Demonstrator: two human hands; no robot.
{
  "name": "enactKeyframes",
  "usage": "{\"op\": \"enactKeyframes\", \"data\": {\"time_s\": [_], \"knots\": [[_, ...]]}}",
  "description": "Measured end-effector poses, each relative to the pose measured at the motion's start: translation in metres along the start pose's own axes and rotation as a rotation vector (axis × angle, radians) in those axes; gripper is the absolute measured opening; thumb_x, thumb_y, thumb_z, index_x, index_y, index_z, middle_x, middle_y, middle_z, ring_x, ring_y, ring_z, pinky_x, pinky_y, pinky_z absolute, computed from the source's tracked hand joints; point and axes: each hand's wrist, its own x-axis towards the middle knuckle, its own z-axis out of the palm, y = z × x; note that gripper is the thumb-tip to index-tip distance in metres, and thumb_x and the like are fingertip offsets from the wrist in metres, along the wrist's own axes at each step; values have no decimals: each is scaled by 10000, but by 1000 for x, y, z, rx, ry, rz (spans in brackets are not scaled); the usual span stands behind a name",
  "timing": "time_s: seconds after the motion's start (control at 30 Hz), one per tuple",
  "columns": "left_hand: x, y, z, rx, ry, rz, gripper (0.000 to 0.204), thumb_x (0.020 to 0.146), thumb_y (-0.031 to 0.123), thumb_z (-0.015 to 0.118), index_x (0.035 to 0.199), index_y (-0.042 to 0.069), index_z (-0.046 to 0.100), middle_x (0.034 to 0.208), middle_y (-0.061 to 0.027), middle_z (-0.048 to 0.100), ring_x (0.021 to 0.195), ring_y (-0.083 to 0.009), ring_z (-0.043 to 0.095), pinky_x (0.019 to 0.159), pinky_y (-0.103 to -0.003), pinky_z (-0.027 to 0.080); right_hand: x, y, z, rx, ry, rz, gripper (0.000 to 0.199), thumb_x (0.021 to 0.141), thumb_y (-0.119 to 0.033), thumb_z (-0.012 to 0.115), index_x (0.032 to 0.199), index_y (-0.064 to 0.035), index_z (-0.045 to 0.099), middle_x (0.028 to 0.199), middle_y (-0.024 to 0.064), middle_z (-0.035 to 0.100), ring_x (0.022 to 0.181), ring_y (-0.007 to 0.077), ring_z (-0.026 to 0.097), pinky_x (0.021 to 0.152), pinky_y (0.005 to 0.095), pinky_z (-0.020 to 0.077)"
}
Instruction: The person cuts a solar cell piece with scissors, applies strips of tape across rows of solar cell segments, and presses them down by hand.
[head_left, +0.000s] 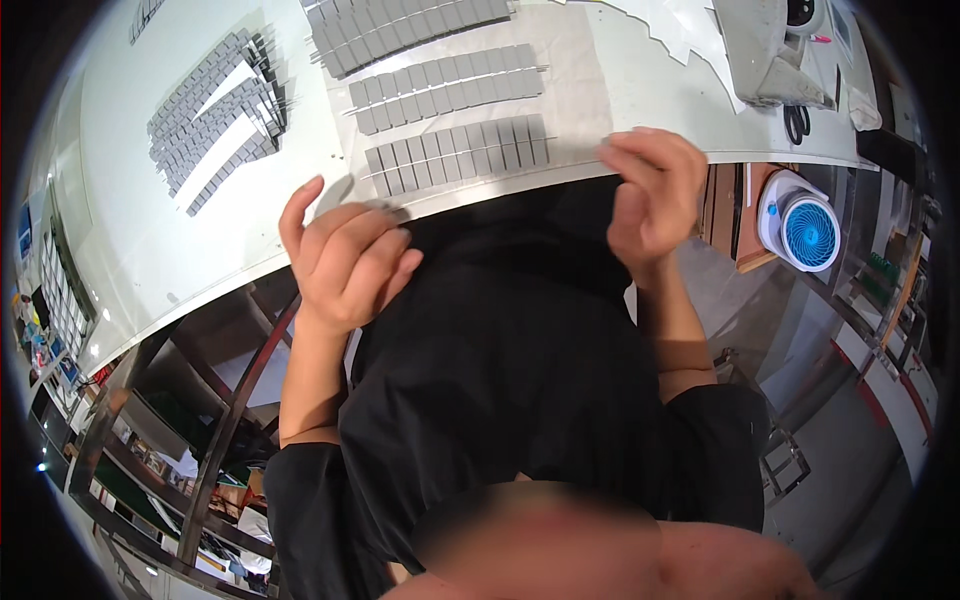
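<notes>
At table edge, grey strip (385,207) pinched by left fingers (375,240), right fingers (640,160) curled together.

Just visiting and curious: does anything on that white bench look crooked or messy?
Mostly tidy. The grey strips near the hands lie in neat rows, but the batch at far left lies slanted and fanned out unevenly.

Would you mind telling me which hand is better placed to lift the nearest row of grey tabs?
Probably the left hand: its fingertips touch that row at its near-left end, while the right hand is curled beside the far end.
</notes>
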Motion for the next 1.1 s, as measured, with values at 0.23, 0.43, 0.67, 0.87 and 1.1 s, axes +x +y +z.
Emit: {"op": "enactKeyframes", "data": {"time_s": [0.23, 0.43, 0.67, 0.87, 1.1], "knots": [[-5, -8, 8, -58, 44, 85, 324, 846, 256, 780, 671, 103, 554, 701, -44, 523, 656, -256, 518, 710, -396, 428, 39, 33, -9, -213, -25, 164, 274, 936, -147, 699, 1202, -94, 740, 1242, 63, 671, 1113, 283, 576, 974, 394, 445], [-8, -10, 8, -57, 9, 68, 342, 810, 239, 793, 643, 96, 532, 678, -53, 489, 637, -278, 489, 658, -390, 393, 38, 45, -13, -419, -112, 59, 236, 904, -170, 742, 1133, -114, 751, 1299, 10, 675, 1291, 270, 560, 1080, 426, 369], [-5, -13, 8, -49, -2, 84, 344, 800, 231, 800, 633, 101, 529, 666, -48, 479, 633, -270, 502, 661, -383, 396, 22, 32, -28, -329, -212, 0, 299, 863, -240, 792, 1133, -112, 778, 1204, 23, 706, 1175, 260, 616, 1023, 444, 422], [-4, -11, 11, -38, 17, 76, 345, 800, 240, 803, 630, 105, 535, 656, -36, 477, 626, -256, 509, 672, -382, 410, -11, 40, -32, -219, -71, -46, 245, 805, -9, 801, 1040, -78, 784, 1040, 64, 717, 957, 264, 667, 849, 366, 504], [-6, -9, 9, -40, 20, 93, 352, 810, 247, 804, 633, 107, 534, 657, -32, 481, 632, -251, 521, 669, -373, 414, -7, 43, -22, -125, 281, 257, 64, 972, 39, 659, 1021, 31, 700, 1058, 149, 689, 917, 255, 677, 817, 347, 584]]}}
